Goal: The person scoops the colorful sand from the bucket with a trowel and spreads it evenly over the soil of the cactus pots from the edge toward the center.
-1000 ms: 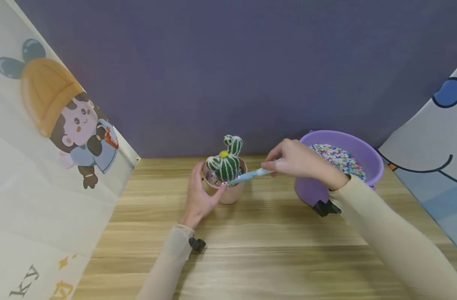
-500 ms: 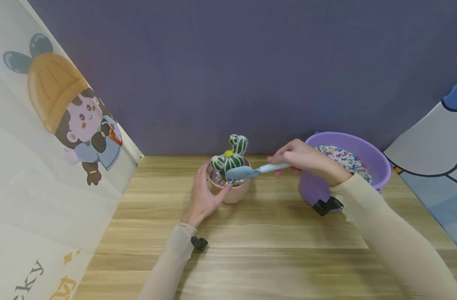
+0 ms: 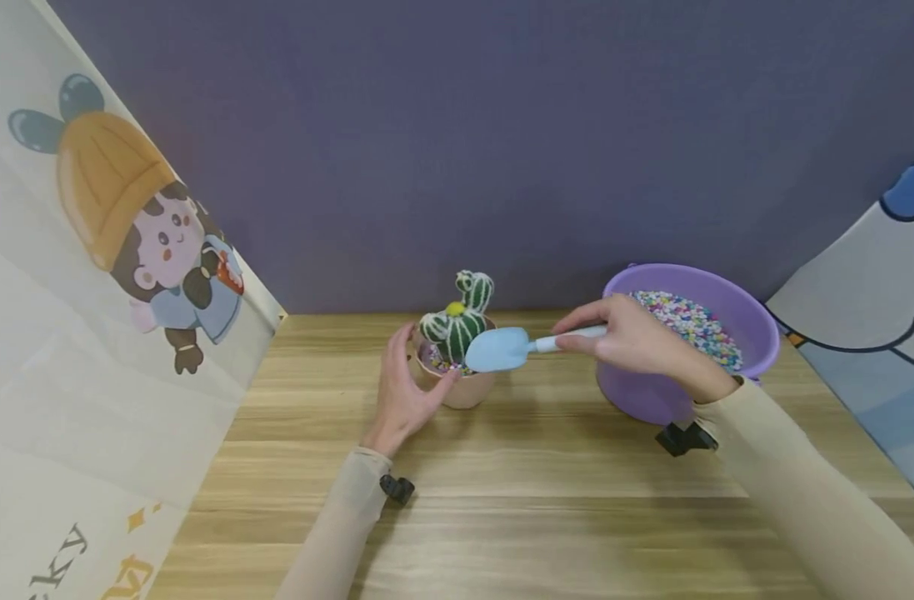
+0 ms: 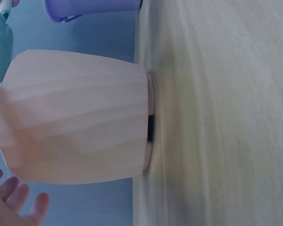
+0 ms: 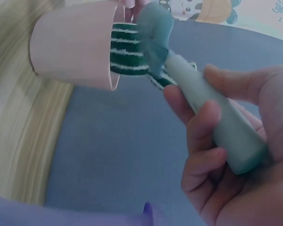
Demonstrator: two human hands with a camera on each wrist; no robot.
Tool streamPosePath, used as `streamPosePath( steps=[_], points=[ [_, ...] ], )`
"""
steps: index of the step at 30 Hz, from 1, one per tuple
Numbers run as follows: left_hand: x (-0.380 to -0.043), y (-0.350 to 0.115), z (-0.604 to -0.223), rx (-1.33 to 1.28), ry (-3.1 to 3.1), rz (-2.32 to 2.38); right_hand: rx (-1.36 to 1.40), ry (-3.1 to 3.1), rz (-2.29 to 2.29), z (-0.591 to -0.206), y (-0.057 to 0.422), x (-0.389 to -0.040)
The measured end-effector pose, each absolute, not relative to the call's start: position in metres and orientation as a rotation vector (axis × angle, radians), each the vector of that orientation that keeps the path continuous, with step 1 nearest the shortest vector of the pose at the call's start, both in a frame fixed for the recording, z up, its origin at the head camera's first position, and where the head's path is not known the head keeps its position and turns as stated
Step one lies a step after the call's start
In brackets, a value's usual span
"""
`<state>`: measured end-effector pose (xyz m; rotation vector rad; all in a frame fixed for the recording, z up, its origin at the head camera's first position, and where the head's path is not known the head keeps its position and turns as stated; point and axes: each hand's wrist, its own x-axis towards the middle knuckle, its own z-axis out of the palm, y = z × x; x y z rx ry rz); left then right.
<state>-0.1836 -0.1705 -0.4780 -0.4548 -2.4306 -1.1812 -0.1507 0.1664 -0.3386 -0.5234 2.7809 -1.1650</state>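
Observation:
In the head view my left hand [image 3: 406, 392] holds the rim of a pale pink flower pot [image 3: 467, 393], thumb in front and fingers along its left side. Upright in the pot stands a green knitted cactus [image 3: 464, 332] with white stripes and a yellow flower, small coloured beads [image 3: 443, 362] around its base. My right hand [image 3: 632, 337] grips the white handle of a light blue toy shovel [image 3: 499, 348]. The shovel's blade is over the pot's right rim, close beside the cactus. In the left wrist view, several left fingers [image 4: 19, 200] lie beside the pot, partly out of frame.
A purple bucket [image 3: 756, 333] containing many multicoloured beads [image 3: 689, 325] stands on the right, partly behind my right hand. Everything rests on a wood-grain table [image 3: 501, 517] against a dark blue back wall [image 3: 457, 150]. Printed cartoon panels flank both sides.
The shovel's blade has lifted out from the beads beside the cactus, turned its broad face up and shifted right with my right hand. My left hand stays at the pot.

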Motion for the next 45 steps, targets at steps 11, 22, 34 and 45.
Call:
streamPosePath(
  steps=[11, 22, 34, 45],
  points=[
    [-0.177, -0.160, -0.466, -0.561, -2.067, -1.207, -0.499, 2.929, -1.263, -0.347, 0.208, -0.136],
    [-0.168, -0.139, -0.454, -0.578, -1.963, -1.213, -0.274, 2.989, -1.238, -0.350, 0.254, -0.130],
    [-0.166, -0.107, -0.442, -0.768, -1.860, -1.178, -0.112, 3.038, -1.242, -0.355, 0.300, -0.122],
    [-0.162, -0.071, -0.446, -0.876, -2.029, -1.182, 0.018, 3.020, -1.284, -0.361, 0.333, -0.122]
  ],
)
